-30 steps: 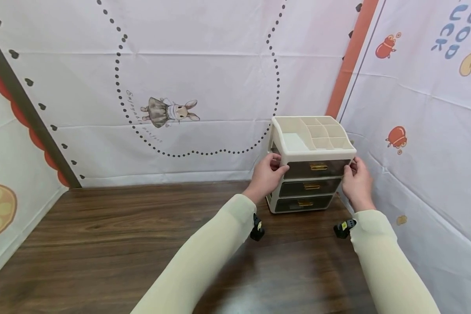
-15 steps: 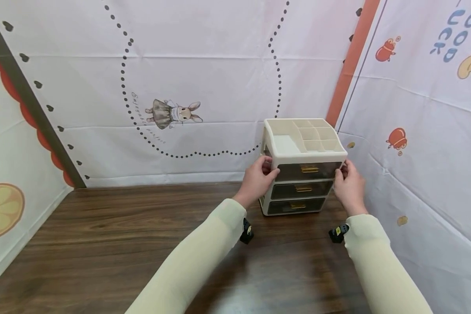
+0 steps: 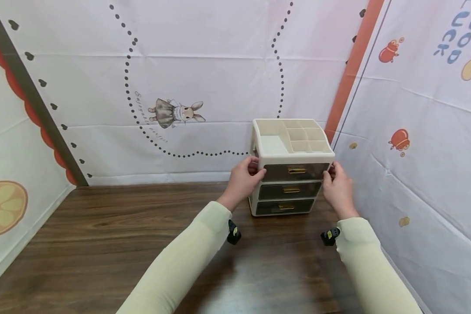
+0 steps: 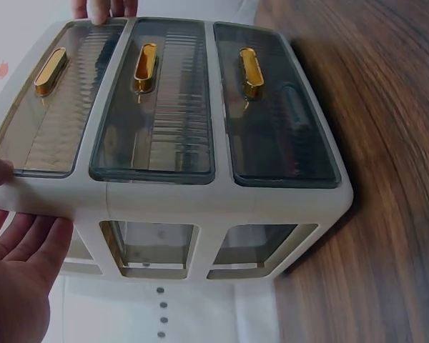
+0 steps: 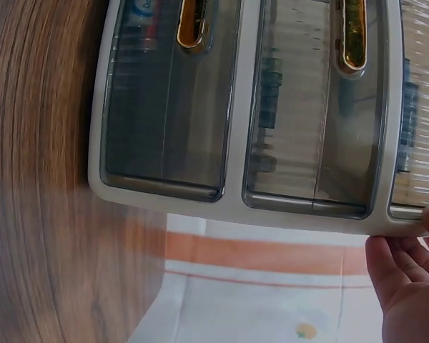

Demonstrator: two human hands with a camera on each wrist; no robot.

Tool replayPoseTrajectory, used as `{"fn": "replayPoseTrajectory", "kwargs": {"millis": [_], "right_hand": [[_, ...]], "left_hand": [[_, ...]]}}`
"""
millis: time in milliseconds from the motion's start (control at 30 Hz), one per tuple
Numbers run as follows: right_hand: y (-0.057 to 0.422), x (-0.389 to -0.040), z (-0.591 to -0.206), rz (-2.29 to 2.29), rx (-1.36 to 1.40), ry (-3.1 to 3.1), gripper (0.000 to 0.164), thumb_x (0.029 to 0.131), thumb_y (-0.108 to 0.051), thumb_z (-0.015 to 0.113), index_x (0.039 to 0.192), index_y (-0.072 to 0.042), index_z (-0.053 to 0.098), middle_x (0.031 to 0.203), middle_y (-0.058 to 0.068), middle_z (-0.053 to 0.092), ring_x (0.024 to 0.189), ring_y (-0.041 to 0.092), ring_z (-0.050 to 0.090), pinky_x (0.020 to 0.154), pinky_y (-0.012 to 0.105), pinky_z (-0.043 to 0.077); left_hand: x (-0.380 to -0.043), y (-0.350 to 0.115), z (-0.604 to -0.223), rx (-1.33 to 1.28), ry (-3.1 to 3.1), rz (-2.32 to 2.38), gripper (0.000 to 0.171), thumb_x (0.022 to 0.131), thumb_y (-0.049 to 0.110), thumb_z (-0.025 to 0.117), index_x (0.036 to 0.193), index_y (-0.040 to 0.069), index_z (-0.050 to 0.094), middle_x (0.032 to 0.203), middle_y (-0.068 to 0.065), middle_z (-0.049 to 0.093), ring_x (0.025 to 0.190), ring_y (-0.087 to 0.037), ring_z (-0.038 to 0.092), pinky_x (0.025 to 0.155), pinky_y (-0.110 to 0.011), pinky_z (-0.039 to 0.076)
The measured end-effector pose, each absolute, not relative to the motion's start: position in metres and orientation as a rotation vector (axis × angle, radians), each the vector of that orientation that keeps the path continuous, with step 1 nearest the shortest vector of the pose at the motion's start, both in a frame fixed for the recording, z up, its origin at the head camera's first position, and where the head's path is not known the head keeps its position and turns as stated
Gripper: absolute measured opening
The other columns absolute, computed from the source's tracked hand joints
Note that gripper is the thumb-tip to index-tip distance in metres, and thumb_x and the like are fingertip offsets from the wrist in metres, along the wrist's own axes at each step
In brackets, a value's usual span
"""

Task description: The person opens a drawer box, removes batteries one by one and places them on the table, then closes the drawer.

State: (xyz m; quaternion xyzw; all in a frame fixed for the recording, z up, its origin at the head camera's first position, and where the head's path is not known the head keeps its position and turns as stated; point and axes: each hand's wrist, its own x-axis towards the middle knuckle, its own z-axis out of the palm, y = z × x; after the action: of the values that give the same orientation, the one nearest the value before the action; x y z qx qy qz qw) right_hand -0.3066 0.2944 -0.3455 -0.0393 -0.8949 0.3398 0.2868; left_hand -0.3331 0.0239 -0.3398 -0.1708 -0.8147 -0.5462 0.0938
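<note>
While the brown table [image 3: 102, 235] and the printed right wall [image 3: 428, 131] frame the scene, your drawer unit [image 3: 292, 181] stands upright at far right, farther left of that wall than a second ago; the work in hand is thus, by judgement, a leftward shift. Whether it slides or is lifted cannot be told. Your left hand [image 3: 241, 179] grips its near left upper edge, your right hand [image 3: 339, 189] its near right, thumbs in front. Its back is hidden; behind tinted drawer fronts [image 3: 271, 192], contents such as a dark object [image 5: 269, 96] remain indistinct.
</note>
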Motion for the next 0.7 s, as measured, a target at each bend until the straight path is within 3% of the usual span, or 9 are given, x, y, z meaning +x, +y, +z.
{"fn": "replayPoseTrajectory", "kwargs": {"millis": [333, 700], "right_hand": [[0.267, -0.309, -0.350, 0.951, -0.034, -2.410, 0.041, 0.102, -0.017, 0.047, 0.140, -0.003, 0.046, 0.128, 0.025, 0.060, 0.116, 0.039, 0.060, 0.094, 0.053, 0.048], [0.239, -0.309, -0.352, 1.116, 0.061, -2.428, 0.041, 0.100, -0.014, 0.051, 0.139, -0.003, 0.048, 0.131, 0.022, 0.058, 0.121, 0.036, 0.057, 0.098, 0.050, 0.048]], "left_hand": [[-0.332, -0.013, -0.342, -0.453, -2.448, -1.571, 0.032, 0.092, 0.031, 0.067, 0.119, 0.017, 0.059, 0.109, -0.002, 0.065, 0.100, -0.017, 0.064, 0.082, -0.035, 0.055], [-0.327, -0.052, -0.341, -0.417, -2.485, -1.526, 0.037, 0.092, 0.033, 0.067, 0.124, 0.018, 0.057, 0.114, -0.004, 0.065, 0.104, -0.020, 0.064, 0.086, -0.039, 0.054]]}}
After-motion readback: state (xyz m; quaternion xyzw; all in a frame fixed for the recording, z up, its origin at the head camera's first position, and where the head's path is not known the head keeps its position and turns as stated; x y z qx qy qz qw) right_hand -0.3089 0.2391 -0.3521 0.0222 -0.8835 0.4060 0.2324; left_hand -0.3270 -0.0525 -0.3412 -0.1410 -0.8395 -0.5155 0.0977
